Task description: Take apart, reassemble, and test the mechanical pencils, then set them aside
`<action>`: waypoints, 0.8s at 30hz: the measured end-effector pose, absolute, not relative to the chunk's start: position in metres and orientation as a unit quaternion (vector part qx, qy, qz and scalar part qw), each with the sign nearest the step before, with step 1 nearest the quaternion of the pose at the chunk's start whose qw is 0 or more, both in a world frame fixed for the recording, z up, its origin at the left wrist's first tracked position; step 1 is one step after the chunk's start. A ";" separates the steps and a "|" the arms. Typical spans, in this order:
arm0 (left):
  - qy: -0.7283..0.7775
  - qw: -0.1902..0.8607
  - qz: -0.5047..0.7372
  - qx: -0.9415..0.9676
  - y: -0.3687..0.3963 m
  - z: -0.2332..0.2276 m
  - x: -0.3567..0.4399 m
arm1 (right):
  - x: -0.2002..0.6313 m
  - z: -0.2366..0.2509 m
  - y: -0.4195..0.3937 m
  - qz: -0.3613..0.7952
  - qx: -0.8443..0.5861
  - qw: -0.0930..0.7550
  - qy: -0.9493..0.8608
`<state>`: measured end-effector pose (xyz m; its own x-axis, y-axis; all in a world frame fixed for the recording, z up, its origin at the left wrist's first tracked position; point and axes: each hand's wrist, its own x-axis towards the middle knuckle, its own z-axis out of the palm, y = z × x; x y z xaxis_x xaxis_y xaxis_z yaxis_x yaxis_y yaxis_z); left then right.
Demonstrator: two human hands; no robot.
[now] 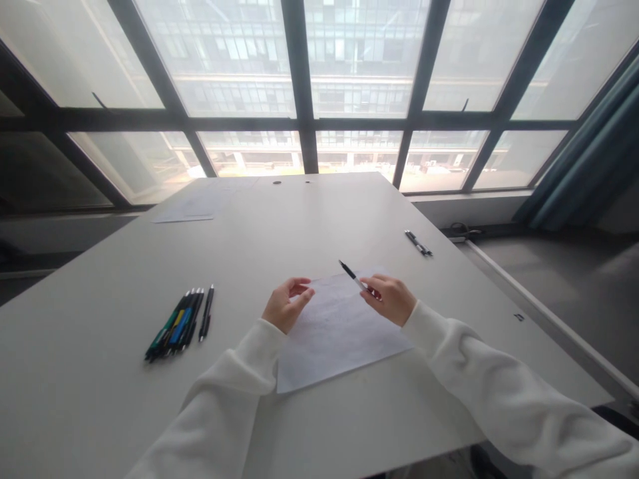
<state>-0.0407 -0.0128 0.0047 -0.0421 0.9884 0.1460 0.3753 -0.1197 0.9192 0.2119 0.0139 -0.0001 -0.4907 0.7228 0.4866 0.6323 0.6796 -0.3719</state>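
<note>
A white sheet of paper [339, 332] lies on the white table [100, 392] in front of me. My right hand [390, 297] holds a black and silver pen [352, 275] over the sheet's far right corner, tip pointing up and left. My left hand [287, 303] rests at the sheet's far left edge, fingers curled with the fingertips close together; whether they pinch the paper I cannot tell. Both arms wear white sleeves.
A row of several pens [180, 324] lies to the left, with black, green and blue barrels. Another dark pen [418, 243] lies farther right near the table edge. A second sheet [187, 209] sits at the far left. Large windows and a teal curtain [584, 159] stand beyond.
</note>
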 end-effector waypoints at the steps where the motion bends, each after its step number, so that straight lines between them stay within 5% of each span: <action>1: 0.570 0.341 0.444 0.601 -0.011 0.004 -0.042 | 0.217 -0.001 0.023 0.063 -0.418 0.312 -0.851; 11: 0.581 0.274 0.389 0.660 -0.011 0.006 -0.045 | 0.303 -0.019 0.122 -0.106 -0.671 0.206 -0.704; 24: 0.597 0.217 0.367 0.680 -0.012 0.005 -0.048 | 0.321 -0.031 0.163 -0.120 -0.689 0.171 -0.693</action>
<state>-0.0475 -0.0120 0.0049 0.0181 0.9706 0.2402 0.6521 -0.1936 0.7330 0.3212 0.1627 -0.0305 0.0093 0.9150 0.4033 0.9974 0.0202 -0.0687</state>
